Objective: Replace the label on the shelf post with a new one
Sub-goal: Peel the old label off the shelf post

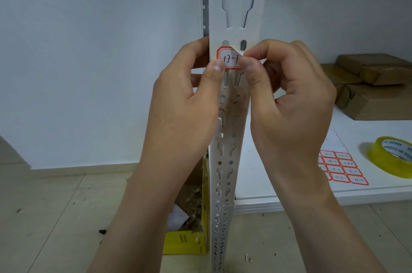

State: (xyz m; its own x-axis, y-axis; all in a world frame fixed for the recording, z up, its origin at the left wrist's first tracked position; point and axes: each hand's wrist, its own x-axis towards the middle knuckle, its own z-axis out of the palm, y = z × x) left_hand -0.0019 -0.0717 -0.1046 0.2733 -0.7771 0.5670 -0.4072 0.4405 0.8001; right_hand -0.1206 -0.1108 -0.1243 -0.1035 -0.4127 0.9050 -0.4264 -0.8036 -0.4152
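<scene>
Two hands met at the red-bordered white paper label (229, 60), partly stuck on the white slotted metal shelf post (236, 16). My left hand (185, 105) wrapped the post, thumb pinning the label's left edge; my right hand (287, 99) kept a pinching grip on its lifted right corner, likely for control.

post (236, 27): matt white metal | label (230, 60): paper | tape roll (389, 158): glossy plastic

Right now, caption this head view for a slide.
Left hand grips the shelf post; right hand pinches its red-edged label.
</scene>
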